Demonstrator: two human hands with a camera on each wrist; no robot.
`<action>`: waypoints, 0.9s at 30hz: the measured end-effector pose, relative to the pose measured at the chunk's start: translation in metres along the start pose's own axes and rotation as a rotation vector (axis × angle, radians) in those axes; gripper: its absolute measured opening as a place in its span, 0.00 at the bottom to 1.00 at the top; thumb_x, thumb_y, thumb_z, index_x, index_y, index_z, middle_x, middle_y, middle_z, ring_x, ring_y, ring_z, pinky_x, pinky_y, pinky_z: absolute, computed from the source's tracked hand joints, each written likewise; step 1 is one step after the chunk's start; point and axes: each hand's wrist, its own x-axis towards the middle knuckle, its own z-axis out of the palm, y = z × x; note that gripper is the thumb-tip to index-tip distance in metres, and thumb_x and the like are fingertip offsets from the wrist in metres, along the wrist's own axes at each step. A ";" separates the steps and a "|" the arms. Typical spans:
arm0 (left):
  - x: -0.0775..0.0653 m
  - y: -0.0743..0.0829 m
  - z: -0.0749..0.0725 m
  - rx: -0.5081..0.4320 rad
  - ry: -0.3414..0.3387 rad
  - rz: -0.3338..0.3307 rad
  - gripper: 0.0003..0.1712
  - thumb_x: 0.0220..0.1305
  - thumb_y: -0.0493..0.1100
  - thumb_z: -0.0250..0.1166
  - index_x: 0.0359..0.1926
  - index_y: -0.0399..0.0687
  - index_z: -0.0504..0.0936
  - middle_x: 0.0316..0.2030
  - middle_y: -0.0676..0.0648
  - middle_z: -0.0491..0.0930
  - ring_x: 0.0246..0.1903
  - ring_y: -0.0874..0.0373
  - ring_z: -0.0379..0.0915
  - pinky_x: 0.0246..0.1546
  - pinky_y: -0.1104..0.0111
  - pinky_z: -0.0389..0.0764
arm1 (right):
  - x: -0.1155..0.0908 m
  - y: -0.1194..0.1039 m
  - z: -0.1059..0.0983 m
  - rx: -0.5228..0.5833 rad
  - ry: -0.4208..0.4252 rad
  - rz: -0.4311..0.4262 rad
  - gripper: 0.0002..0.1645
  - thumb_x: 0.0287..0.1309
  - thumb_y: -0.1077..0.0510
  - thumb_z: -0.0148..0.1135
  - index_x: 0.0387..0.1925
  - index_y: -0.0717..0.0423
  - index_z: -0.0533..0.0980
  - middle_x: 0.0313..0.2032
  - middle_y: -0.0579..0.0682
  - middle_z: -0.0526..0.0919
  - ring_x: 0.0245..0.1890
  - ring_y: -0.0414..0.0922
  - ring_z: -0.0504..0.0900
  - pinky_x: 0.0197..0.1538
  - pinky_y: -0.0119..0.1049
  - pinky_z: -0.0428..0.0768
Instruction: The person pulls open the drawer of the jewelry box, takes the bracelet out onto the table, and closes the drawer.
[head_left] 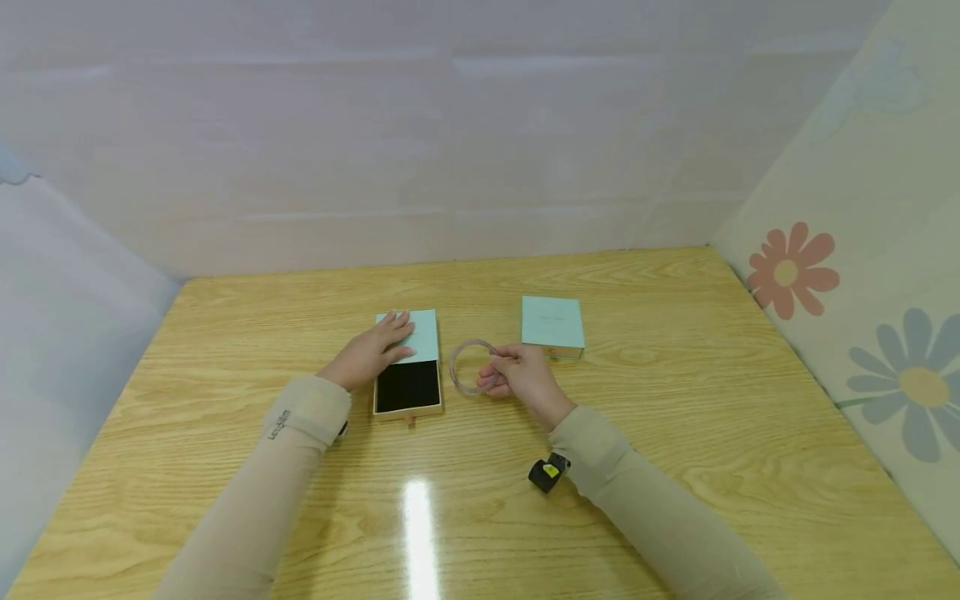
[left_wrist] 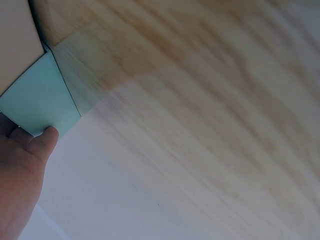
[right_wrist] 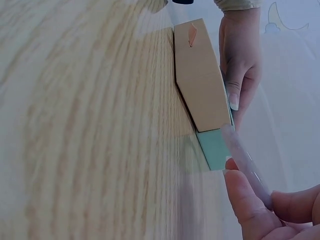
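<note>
My right hand (head_left: 522, 379) pinches a pale translucent bangle (head_left: 460, 385) between thumb and fingers. The bangle (right_wrist: 245, 162) is beside the open drawer of a small mint-green box (head_left: 424, 331) in the head view. That drawer (head_left: 407, 387) is pulled out toward me, showing a black lining, tan walls and a small tab (head_left: 411, 422) at its front. On the box's top my left hand (head_left: 372, 350) rests with its fingers spread. In the left wrist view, the thumb lies by the edge of the mint cover (left_wrist: 42, 95).
A second mint-green box (head_left: 552, 321), closed, stands behind my right hand. Both boxes are on a wood-grain table (head_left: 675, 417). A pale backdrop (head_left: 450, 150) rises behind it, and a flower-printed panel (head_left: 870, 275) borders its right side.
</note>
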 end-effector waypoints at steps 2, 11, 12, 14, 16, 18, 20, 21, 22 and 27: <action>0.000 0.000 0.000 -0.005 0.000 0.000 0.34 0.75 0.47 0.53 0.73 0.36 0.55 0.74 0.38 0.46 0.74 0.43 0.33 0.70 0.46 0.45 | 0.000 0.000 0.000 0.000 0.002 0.000 0.22 0.72 0.68 0.48 0.63 0.76 0.65 0.35 0.64 0.84 0.31 0.47 0.86 0.37 0.39 0.86; -0.001 0.000 0.000 -0.009 0.000 0.002 0.34 0.75 0.47 0.53 0.74 0.36 0.55 0.74 0.37 0.46 0.74 0.43 0.33 0.70 0.45 0.45 | 0.004 0.003 -0.001 -0.020 0.000 0.018 0.22 0.72 0.68 0.47 0.62 0.77 0.65 0.39 0.68 0.83 0.35 0.52 0.87 0.37 0.38 0.86; -0.001 0.000 0.000 -0.009 0.000 0.003 0.34 0.75 0.47 0.53 0.74 0.36 0.55 0.74 0.37 0.46 0.74 0.43 0.33 0.70 0.45 0.45 | 0.005 0.003 -0.001 -0.021 0.000 0.022 0.22 0.72 0.68 0.47 0.62 0.77 0.65 0.39 0.68 0.83 0.35 0.52 0.87 0.37 0.38 0.86; -0.001 0.000 0.000 -0.008 0.002 0.004 0.34 0.75 0.47 0.53 0.74 0.36 0.55 0.74 0.37 0.46 0.74 0.43 0.33 0.70 0.45 0.45 | 0.005 0.003 -0.001 -0.020 -0.001 0.029 0.21 0.72 0.68 0.47 0.62 0.78 0.65 0.39 0.68 0.83 0.35 0.52 0.87 0.37 0.39 0.86; -0.001 0.000 0.000 -0.009 0.003 0.004 0.34 0.75 0.47 0.53 0.74 0.36 0.55 0.74 0.38 0.46 0.74 0.43 0.33 0.70 0.46 0.45 | 0.005 0.003 0.000 -0.020 0.001 0.033 0.21 0.72 0.68 0.47 0.61 0.78 0.65 0.39 0.68 0.83 0.35 0.52 0.87 0.37 0.39 0.86; -0.001 0.000 0.000 -0.011 0.004 0.004 0.34 0.75 0.47 0.53 0.74 0.36 0.55 0.75 0.38 0.46 0.74 0.43 0.33 0.71 0.46 0.45 | 0.004 0.003 0.000 -0.020 0.004 0.034 0.21 0.72 0.68 0.47 0.61 0.78 0.66 0.38 0.68 0.83 0.34 0.52 0.87 0.37 0.39 0.86; -0.001 0.000 0.000 -0.011 0.004 0.002 0.34 0.75 0.47 0.53 0.74 0.37 0.55 0.75 0.39 0.46 0.74 0.44 0.33 0.71 0.46 0.45 | 0.005 0.003 0.001 -0.020 0.007 0.037 0.20 0.72 0.68 0.47 0.61 0.78 0.66 0.37 0.68 0.83 0.33 0.52 0.87 0.36 0.38 0.86; -0.001 0.000 0.000 -0.010 0.005 0.002 0.34 0.75 0.47 0.53 0.74 0.37 0.55 0.75 0.39 0.46 0.74 0.44 0.33 0.71 0.46 0.45 | 0.005 0.003 0.001 -0.020 0.008 0.038 0.20 0.72 0.69 0.47 0.60 0.78 0.66 0.37 0.67 0.83 0.33 0.51 0.87 0.36 0.38 0.86; 0.000 0.000 0.001 -0.010 0.005 0.002 0.34 0.75 0.47 0.53 0.74 0.37 0.55 0.75 0.39 0.46 0.74 0.44 0.33 0.71 0.46 0.45 | 0.005 0.004 0.001 -0.019 0.008 0.041 0.20 0.72 0.69 0.47 0.61 0.78 0.66 0.37 0.67 0.83 0.33 0.51 0.87 0.36 0.38 0.86; 0.000 -0.002 0.001 -0.008 0.005 0.004 0.35 0.75 0.48 0.53 0.74 0.37 0.55 0.75 0.39 0.45 0.74 0.44 0.33 0.71 0.46 0.45 | 0.007 0.005 0.001 -0.018 0.004 0.056 0.21 0.72 0.68 0.47 0.61 0.78 0.65 0.38 0.67 0.83 0.33 0.51 0.87 0.36 0.37 0.86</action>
